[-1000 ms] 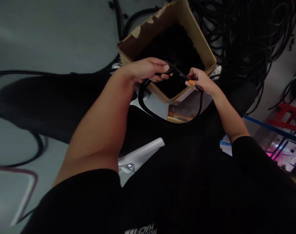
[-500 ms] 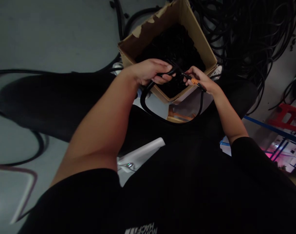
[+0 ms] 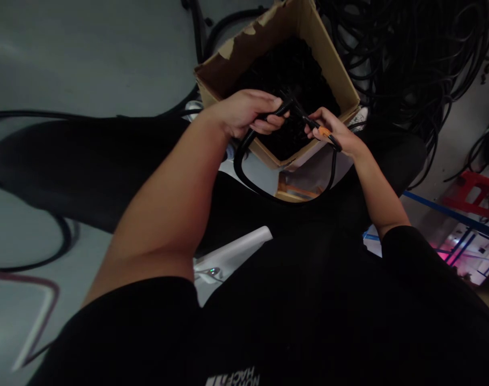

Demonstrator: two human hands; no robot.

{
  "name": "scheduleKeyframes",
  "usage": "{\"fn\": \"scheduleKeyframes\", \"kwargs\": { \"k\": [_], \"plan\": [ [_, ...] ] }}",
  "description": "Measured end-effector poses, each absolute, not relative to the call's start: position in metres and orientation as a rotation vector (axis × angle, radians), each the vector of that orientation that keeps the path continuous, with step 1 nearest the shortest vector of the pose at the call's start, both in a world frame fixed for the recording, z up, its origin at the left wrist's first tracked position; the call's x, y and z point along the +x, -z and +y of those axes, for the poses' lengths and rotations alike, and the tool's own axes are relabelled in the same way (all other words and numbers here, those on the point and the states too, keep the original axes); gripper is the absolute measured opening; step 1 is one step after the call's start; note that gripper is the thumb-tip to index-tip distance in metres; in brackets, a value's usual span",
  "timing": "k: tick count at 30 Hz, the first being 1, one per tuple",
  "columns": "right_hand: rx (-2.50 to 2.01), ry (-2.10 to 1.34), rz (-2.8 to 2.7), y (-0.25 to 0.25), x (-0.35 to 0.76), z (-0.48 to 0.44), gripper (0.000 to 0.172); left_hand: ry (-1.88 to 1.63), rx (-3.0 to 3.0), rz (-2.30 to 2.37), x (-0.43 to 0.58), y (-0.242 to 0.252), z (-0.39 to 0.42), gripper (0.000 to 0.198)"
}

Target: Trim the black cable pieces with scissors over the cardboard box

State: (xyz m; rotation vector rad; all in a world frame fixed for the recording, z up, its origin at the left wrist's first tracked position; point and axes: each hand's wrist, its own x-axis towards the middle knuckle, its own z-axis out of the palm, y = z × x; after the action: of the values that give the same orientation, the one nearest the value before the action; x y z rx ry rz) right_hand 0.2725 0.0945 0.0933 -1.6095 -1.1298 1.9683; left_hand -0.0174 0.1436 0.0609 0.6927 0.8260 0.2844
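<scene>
Grey floor [image 3: 75, 59] lies around; just past the hands, a cardboard box [image 3: 333, 67] holds black cables [image 3: 284, 67]. Left hand [image 3: 244, 113] grips a black corrugated cable [image 3: 239, 161], right hand [image 3: 331, 131] pinches an orange piece [image 3: 324, 131].

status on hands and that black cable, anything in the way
Left hand gripping black ribbed cable. Right hand pinching orange-marked piece. Open cardboard box of black cable under both hands.

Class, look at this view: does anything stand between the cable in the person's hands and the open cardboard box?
Nothing visible does. The left hand and right hand hold the cable right over the box's open top. Its hanging loop drapes outside the near corner.
</scene>
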Motion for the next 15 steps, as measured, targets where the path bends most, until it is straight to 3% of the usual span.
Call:
{"fn": "scheduleKeyframes", "kwargs": {
  "k": [15],
  "plan": [
    [-1.628, -1.893, -1.306, -0.077, 0.269, 0.096, 0.082, -0.187, 0.719, 0.823, -0.012, -0.054, 0.143, 0.025]
  ]
}}
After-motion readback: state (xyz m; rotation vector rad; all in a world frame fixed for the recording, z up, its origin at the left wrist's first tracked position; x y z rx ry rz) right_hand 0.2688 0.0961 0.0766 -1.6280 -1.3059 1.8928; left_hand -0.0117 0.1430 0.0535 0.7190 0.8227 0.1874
